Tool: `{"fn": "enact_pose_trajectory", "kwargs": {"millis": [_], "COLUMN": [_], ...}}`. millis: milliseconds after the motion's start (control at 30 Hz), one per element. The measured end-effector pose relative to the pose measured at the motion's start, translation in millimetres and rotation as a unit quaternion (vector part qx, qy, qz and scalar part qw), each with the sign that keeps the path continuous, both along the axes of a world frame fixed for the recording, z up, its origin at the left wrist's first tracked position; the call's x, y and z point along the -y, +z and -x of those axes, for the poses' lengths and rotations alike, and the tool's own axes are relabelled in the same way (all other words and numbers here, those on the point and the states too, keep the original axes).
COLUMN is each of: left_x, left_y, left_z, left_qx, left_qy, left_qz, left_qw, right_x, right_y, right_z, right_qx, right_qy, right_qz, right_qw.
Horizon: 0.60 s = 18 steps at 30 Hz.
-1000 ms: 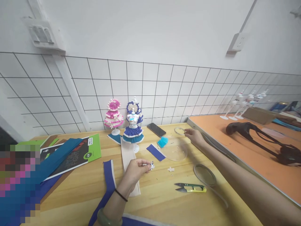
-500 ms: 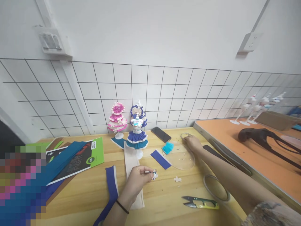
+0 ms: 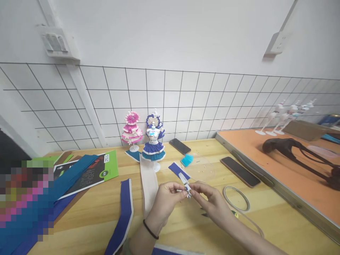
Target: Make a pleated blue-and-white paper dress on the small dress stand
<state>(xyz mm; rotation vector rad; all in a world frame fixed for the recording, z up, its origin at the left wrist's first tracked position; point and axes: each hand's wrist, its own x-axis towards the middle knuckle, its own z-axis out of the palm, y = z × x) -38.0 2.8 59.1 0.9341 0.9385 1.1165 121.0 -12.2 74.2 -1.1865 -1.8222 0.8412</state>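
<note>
We see a tiny craft piece (image 3: 187, 190), seemingly white and blue, a pink-and-white tiered paper dress (image 3: 131, 129), a navy-and-teal ruffled doll dress (image 3: 153, 151) and a green-edged black booklet (image 3: 105, 169).

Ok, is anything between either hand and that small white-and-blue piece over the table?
Nothing visible does. The left hand and right hand both pinch the small piece at their fingertips, above the table. The blue strip lies on the table beyond it.

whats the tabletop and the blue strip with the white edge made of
Tabletop: looks like pale wood with a light varnish; grain lines and plank joints show. Blue strip: probably felt or soft fabric, matte; it lies limp and slightly curved.
</note>
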Motion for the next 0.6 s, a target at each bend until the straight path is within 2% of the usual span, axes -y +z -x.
{"fn": "enact_pose_trajectory", "kwargs": {"millis": [167,333,467,533,600], "left_x": [5,11,29,43,60], "left_y": [6.8,22.2,34.0,32.3,23.8], "left_z": [-6,-6,2,7,13], "left_qx": [0.026,0.06,0.08,0.074,0.062], "left_qy": [0.003,0.001,0.008,0.033,0.076], "left_qz": [-0.005,0.02,0.04,0.045,0.049], "left_qw": [1.0,0.998,0.996,0.996,0.994], "right_x": [13,14,21,31,46], "right_y": [-1.4,-10.4,-9.6,-4.4,1.8], "right_z": [2,0,5,12,21], "right_qx": [-0.012,0.046,0.114,0.127,0.107], "right_qy": [-0.017,-0.034,-0.066,-0.043,0.003], "right_qz": [-0.047,-0.202,-0.29,-0.319,-0.338], "right_qw": [0.999,0.978,0.948,0.938,0.935]}}
